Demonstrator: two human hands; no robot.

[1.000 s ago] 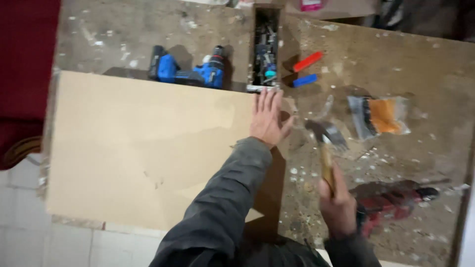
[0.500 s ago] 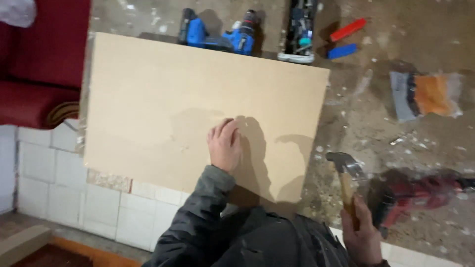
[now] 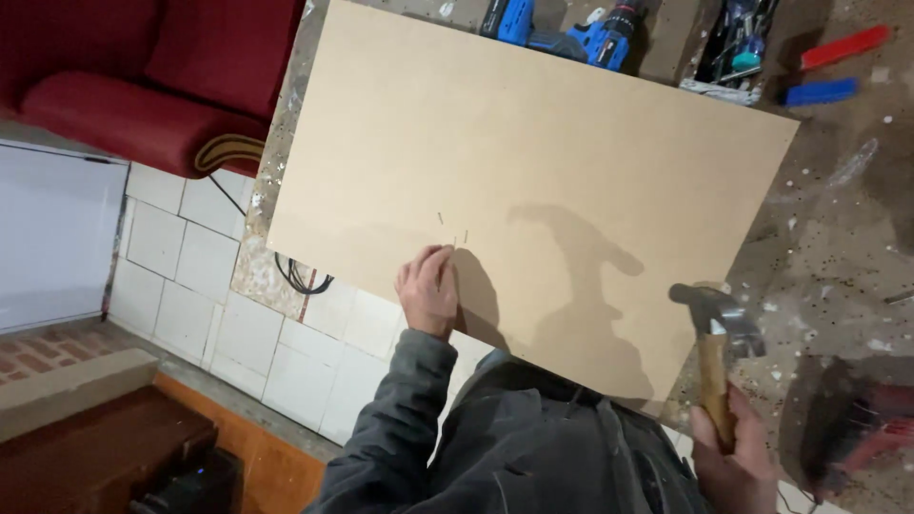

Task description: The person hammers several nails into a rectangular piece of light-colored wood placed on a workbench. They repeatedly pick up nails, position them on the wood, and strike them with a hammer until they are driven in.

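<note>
- The left hand (image 3: pixel 427 290) rests with curled fingers on the near part of a big tan board (image 3: pixel 533 171); its grip is closed, perhaps pinching something small against the board, though it is too tiny to tell.
- Just beyond those fingers a few small nails (image 3: pixel 454 228) lie or stand on the board.
- The right hand (image 3: pixel 738 462) has its grip wrapped around the wooden handle of a hammer (image 3: pixel 716 333), whose metal head is up over the board's near right corner; the hammer's shadow falls on the board.
- The board lies flat on a dusty, paint-speckled table (image 3: pixel 838 238) and covers most of it.
- Past the board's far edge lie a blue drill (image 3: pixel 562 24) and a narrow tray of tools (image 3: pixel 738 48).
- To the right of those, a red bar (image 3: pixel 845 46) and a blue bar (image 3: pixel 821 91) lie on the table.
- A red power tool (image 3: pixel 871 433) lies at the near right.
- A red chair (image 3: pixel 143 86) stands to the left, above a tiled floor (image 3: pixel 238 333).
</note>
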